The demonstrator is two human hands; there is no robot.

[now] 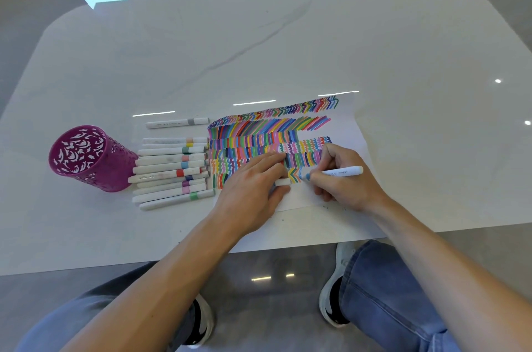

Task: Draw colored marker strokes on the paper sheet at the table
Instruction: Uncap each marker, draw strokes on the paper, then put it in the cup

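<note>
The paper sheet [348,124] lay on the white marbled table [288,35] in front of the person, slightly to their right, its near edge close to the table's near edge. Most of it was covered in rows of coloured strokes: zigzags, slanted bars, straight bars and wavy lines.

The right hand [342,179] rested on the sheet's lower right part, fingers curled round a white marker [345,171]. The marker's blue tip was down at the paper beside a few chevron strokes in the lowest row, and its barrel pointed out to the right.

The left hand [253,179] lay on the lower middle of the sheet, its fingers stretched fairly flat over the strokes. A small white marker cap [282,182] sat pinched between the thumb and the forefinger, and the two hands were near each other but not touching.

Left of the sheet a row of white markers [172,170] lay side by side, their colour-banded ends toward the paper's edge – orange, green, pink, blue, red, purple among them. One more, a grey-banded marker [177,123], lay apart on the far side of the row. Just beside the row's left ends sat a purple cut-out pen cup [86,157] (white showed through its pattern of holes).

Below the table edge were blue jeans [385,288] and white shoes with dark openings on a grey floor.
</note>
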